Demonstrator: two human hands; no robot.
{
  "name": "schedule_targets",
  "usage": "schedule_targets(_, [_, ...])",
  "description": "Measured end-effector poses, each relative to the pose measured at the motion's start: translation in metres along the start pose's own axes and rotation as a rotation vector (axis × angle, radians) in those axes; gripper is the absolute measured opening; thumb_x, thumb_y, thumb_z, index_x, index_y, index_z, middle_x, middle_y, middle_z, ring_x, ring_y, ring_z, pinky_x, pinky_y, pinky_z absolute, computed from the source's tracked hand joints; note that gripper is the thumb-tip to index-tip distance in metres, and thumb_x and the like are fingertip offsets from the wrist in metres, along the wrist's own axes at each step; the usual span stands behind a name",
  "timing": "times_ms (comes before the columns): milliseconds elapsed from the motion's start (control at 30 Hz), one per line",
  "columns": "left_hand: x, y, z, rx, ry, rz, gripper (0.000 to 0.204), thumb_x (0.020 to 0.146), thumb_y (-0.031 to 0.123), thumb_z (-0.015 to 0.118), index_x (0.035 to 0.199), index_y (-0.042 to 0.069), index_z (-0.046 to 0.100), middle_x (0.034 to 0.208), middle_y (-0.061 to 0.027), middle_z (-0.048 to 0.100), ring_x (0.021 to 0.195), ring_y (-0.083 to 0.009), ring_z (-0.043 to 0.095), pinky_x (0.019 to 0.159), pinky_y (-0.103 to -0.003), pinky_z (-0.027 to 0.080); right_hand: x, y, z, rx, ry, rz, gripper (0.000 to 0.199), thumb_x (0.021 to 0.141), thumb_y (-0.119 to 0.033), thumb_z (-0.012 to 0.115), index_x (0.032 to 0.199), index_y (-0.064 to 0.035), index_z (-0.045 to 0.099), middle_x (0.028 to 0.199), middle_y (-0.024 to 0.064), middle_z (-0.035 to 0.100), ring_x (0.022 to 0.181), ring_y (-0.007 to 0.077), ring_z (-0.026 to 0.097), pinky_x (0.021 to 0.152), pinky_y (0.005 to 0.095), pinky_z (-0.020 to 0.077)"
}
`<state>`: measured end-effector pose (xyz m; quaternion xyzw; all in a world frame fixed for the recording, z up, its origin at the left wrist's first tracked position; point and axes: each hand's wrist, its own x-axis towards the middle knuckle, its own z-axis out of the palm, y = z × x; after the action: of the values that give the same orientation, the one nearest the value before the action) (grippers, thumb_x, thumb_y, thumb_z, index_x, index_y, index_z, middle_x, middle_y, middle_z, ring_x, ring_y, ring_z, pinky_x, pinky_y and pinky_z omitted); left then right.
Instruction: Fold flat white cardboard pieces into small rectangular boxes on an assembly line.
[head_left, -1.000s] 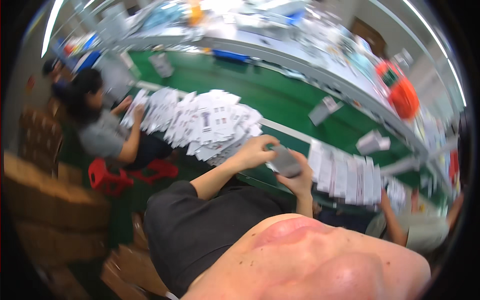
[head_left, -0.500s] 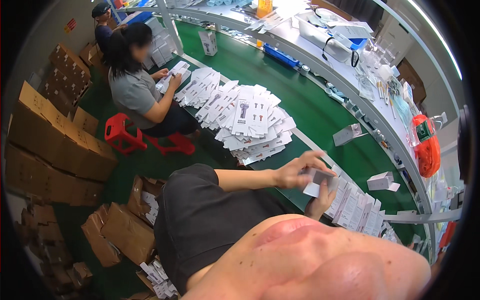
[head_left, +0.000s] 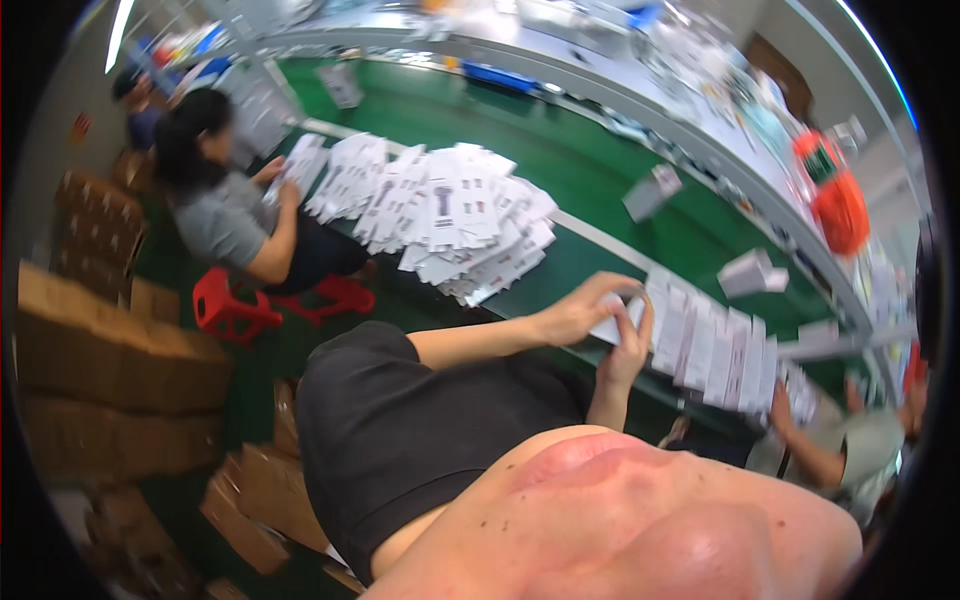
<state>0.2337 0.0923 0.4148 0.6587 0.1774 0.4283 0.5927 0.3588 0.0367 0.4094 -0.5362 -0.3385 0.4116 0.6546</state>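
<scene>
A small white paper carton (head_left: 606, 329) is held between my two hands over the near edge of the bench. My left hand (head_left: 570, 316) grips it from the left, fingers curved over the top. Around its right side close the fingers and thumb of my right hand (head_left: 627, 348). Much of the carton is hidden by my fingers. Just right of my hands, white cartons (head_left: 715, 350) lie overlapping in a row. To the left is a heap of flat printed cartons (head_left: 462, 215).
Single white boxes stand on the green belt (head_left: 570, 165), one box (head_left: 652, 193) beyond my hands. A co-worker (head_left: 225, 225) sits at the left handling cartons. At the right, another person's hand (head_left: 783, 408) touches the row. Cardboard boxes (head_left: 120, 350) and red stools (head_left: 232, 305) are on the left.
My hands have drawn together around the carton, which has turned and is more covered by my fingers. The view has shifted, and another person's arms now show at the right.
</scene>
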Motion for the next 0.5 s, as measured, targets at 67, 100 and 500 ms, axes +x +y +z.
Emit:
schedule_targets(67, [-0.003,0.013,-0.006,0.075,0.071,-0.184,0.042,0.104,0.013,0.046,0.146,0.007,0.045,0.141,-0.0135,0.049,0.127,-0.0255,0.050,0.109,-0.036,0.039,0.001,0.002,0.005,0.104,-0.119,0.024,0.043,0.098,-0.011,0.048,0.139,0.0010,0.051,0.135,0.0161,0.057,0.123,0.0252,0.053,0.106,0.0323,0.0389])
schedule_targets(100, [-0.005,0.005,-0.009,0.061,0.090,-0.158,0.042,0.102,0.012,0.048,0.144,0.006,0.046,0.140,-0.0142,0.050,0.127,-0.0265,0.049,0.110,-0.037,0.038,0.002,0.004,0.007,0.172,-0.103,0.015,0.042,0.098,-0.010,0.048,0.138,0.0004,0.053,0.132,0.0155,0.058,0.120,0.0246,0.054,0.105,0.0320,0.0393])
schedule_targets(500, [-0.015,-0.001,-0.006,0.121,-0.058,-0.075,0.039,0.090,0.004,0.048,0.129,0.007,0.050,0.146,-0.0162,0.042,0.132,-0.0318,0.041,0.114,-0.041,0.030,-0.010,0.016,-0.003,0.232,-0.029,-0.008,0.041,0.086,-0.003,0.044,0.126,-0.0024,0.054,0.122,0.0153,0.059,0.106,0.0218,0.053,0.092,0.0285,0.0434])
